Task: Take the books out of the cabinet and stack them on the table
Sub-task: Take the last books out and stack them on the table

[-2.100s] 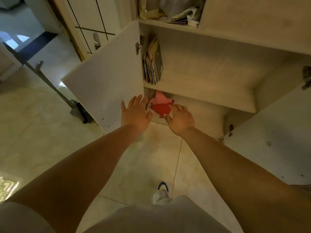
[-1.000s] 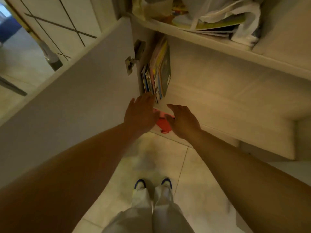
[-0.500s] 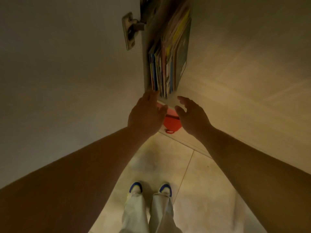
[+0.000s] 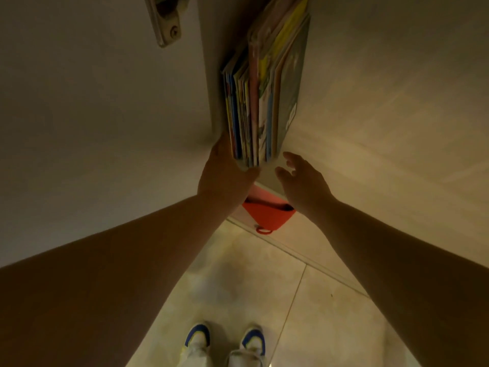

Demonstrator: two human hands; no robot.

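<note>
Reaching up from below, I have both my arms stretched toward the books [image 4: 260, 102], a row of thin, colourful volumes standing upright on the cabinet shelf [image 4: 357, 154] and leaning against the cabinet's side panel at their 9 o'clock. From where I look, the row runs from about 12 o'clock at the top of the view down to the centre, with the near ends of the spines just above my hands.

My left hand [image 4: 225, 176] is against the near bottom corner of the row: the fingers go up along the left face of the outermost book and my thumb lies under the bottom edges, so it is cupping that corner. How tightly the hidden fingers press I cannot tell, since the hand's back covers them.

My right hand [image 4: 301, 181] sits at roughly 4 o'clock from the books' near corner, just beside them but not touching. Its fingers are spread and loosely bent, holding nothing.

Between and below my wrists, at 6 o'clock from the books, a red bag [image 4: 267, 213] with a small loop pokes out of the lower compartment. A metal hinge [image 4: 166, 22] is fixed to the open door [image 4: 92, 115] at about 11 o'clock. My blue-toed shoes [image 4: 225, 343] stand on the pale tiled floor [image 4: 238, 287] at 6 o'clock.
</note>
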